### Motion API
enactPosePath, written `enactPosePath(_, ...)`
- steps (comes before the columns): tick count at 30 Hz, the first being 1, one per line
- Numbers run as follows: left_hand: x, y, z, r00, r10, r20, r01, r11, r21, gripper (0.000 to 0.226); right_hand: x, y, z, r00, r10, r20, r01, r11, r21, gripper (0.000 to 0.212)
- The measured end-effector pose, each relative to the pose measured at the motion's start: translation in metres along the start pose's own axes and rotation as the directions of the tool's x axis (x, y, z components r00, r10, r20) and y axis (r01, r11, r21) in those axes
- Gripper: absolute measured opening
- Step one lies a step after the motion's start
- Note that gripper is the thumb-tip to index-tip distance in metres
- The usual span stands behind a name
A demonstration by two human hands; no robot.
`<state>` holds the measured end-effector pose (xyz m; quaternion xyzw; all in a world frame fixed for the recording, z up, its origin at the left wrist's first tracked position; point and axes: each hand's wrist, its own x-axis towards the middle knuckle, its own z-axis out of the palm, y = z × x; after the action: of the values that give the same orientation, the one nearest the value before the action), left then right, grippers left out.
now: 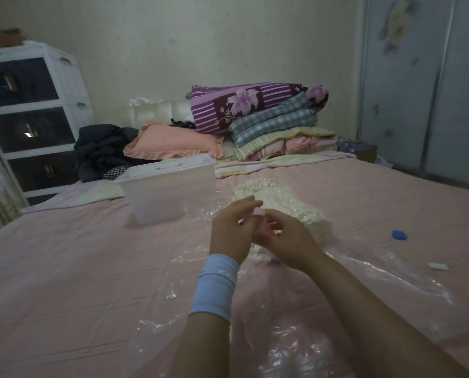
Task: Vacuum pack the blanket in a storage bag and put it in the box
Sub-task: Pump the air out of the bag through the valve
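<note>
1. head view: left hand [232, 230] and right hand [289, 240] are raised close together in front of the body, fingers curled. both pinch one small pink piece [259, 212] between them. what the piece is cannot be told.
2. a pale blue wristband [214, 287] sits on the left wrist.
3. the cream blanket [304, 214], wrinkled and compact, lies just beyond the hands, partly hidden by them. it appears to sit inside the clear storage bag [350, 282], whose loose film spreads under both forearms and out to the right.
4. the translucent box [170, 195], lid on, stands beyond and left of the left hand, near the blanket but apart from it.
5. a blue cap [399, 235] lies well to the right of the right hand. a small white clip [437, 266] lies farther right, on the bag's edge.
6. everything rests on a pink bed [64, 268]. folded quilts [260, 113] are stacked far beyond the hands.
</note>
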<state>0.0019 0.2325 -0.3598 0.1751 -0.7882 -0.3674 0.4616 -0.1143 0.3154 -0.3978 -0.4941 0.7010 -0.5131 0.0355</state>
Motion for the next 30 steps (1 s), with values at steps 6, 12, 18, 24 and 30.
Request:
enactPosePath(6, -0.008, 0.006, 0.010, 0.946, -0.193, 0.261, 0.294, 0.852, -0.433, 0.051, -0.009, -0.014, -0.036, 0.998, -0.041, 0.051, 0.052, 0.967, -0.249, 0.040)
enactPosePath(12, -0.002, 0.005, 0.022, 0.932, -0.224, 0.285, 0.351, 0.759, -0.548, 0.046, -0.012, -0.015, -0.061, 0.937, -0.306, -0.170, 0.221, 0.893, -0.393, 0.043)
enactPosePath(18, -0.008, 0.006, 0.035, 0.953, -0.107, 0.284, 0.167, 0.966, -0.197, 0.051, -0.023, -0.025, -0.071, 0.944, -0.329, -0.001, 0.299, 0.860, -0.413, 0.046)
enactPosePath(24, -0.015, 0.005, 0.056, 0.945, -0.097, 0.311, 0.116, 0.992, -0.043, 0.033, -0.024, -0.019, -0.075, 0.932, -0.362, -0.020, 0.269, 0.729, -0.630, 0.014)
enactPosePath(30, -0.013, -0.002, 0.069, 0.959, -0.110, 0.260, 0.135, 0.988, -0.079, 0.049, -0.021, -0.045, -0.103, 0.843, -0.536, -0.058, 0.373, 0.658, -0.655, 0.024)
